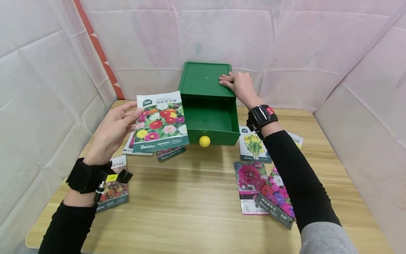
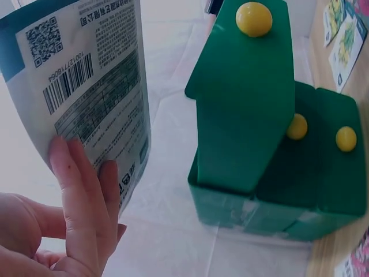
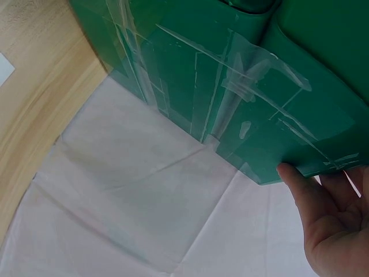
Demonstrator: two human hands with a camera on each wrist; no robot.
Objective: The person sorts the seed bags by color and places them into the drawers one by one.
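Observation:
My left hand (image 1: 130, 114) pinches a flower seed packet (image 1: 161, 121) by its left edge and holds it up above the table, left of the open drawer. In the left wrist view its printed back (image 2: 86, 86) faces the camera, with my fingers (image 2: 81, 190) laid against it. A green drawer box (image 1: 204, 79) stands at the back of the table. Its top drawer (image 1: 210, 121), which has a yellow knob (image 1: 204, 141), is pulled out and looks empty. My right hand (image 1: 227, 81) rests with straight fingers on the box's top right edge. The thumb (image 3: 300, 184) touches the taped side (image 3: 230, 98).
Seed packets lie on the wooden table (image 1: 190, 204): one by my left wrist (image 1: 114, 192), two under the held packet (image 1: 169, 153), several at the right (image 1: 250, 183) (image 1: 253, 144) (image 1: 277, 201). Pink fabric walls (image 1: 285, 46) enclose the table.

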